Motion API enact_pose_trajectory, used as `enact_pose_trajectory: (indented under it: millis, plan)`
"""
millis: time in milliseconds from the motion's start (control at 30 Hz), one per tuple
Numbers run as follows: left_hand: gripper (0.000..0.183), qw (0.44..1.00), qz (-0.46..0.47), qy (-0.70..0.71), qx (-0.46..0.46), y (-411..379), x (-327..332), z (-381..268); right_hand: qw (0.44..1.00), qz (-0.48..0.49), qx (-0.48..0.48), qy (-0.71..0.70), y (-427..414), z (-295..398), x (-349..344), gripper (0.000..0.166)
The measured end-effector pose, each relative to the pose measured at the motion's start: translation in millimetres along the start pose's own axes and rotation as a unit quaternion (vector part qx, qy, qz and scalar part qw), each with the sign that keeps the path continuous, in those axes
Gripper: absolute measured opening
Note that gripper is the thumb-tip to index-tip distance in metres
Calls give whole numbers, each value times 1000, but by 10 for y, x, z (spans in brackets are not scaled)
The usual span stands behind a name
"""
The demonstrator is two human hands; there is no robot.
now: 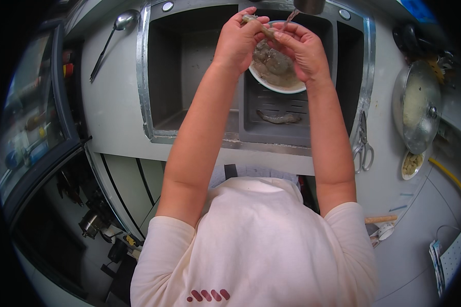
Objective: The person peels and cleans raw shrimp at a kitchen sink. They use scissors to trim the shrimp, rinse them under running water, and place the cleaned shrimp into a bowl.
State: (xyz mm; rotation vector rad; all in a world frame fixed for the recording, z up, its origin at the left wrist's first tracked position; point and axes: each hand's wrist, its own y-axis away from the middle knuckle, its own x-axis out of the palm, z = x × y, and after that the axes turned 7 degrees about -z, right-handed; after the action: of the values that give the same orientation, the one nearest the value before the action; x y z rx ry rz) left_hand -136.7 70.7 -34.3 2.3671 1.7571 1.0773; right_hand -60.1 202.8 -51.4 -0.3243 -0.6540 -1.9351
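Between them, my left hand (236, 42) and my right hand (305, 50) hold a raw shrimp (263, 28) by its two ends, just under the faucet (309, 5), from which a thin stream of water runs. Below my fingers, a white-rimmed bowl (280, 91) of cloudy water and several shrimp rests in the sink's right part. Another whole shrimp (279, 117) lies on the slotted grey tray (276, 134) nearer to me. My hands partly cover the bowl.
The dark sink basin (199, 57) is on the left, with a metal ladle (117, 32) on the counter beyond it. Right of the sink lie kitchen scissors (364, 149), a large domed metal lid (420, 111) and a small dish of pale food pieces (412, 165). A glass-paned window frame (57, 88) stands at far left.
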Motion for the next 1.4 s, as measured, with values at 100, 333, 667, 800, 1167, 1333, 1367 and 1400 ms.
enact_pose_trajectory:
  millis: [100, 333, 667, 800, 1167, 1333, 1367, 1400]
  plan:
    - [50, 999, -1, 14, -33, -22, -16, -29, 999, 25, -9, 38, 9, 49, -30, 31]
    - [46, 999, -1, 16, -42, -36, -7, 16, 986, 41, -70, 143, 82, 104, -24, 30]
    - [39, 992, 22, -120, 24, 52, 71, 50, 891, -76, -268, 359, 174, 116, 134, 14]
    - [43, 982, 59, -177, 37, 58, 56, 80, 859, -86, -289, 413, 198, 168, 102, 14]
    - [56, 850, 65, -491, 179, 245, 134, 97, 840, -79, -323, 428, 178, 132, -2, 20]
    - [61, 777, 78, -541, 314, 201, 86, 226, 890, -106, -215, 388, 176, 193, 23, 21]
    - [63, 764, 78, -546, 335, 199, 80, 243, 890, -113, -206, 390, 173, 202, 39, 21]
    - [67, 769, 75, -542, 330, 213, 83, 253, 891, -116, -206, 388, 176, 214, 57, 21]
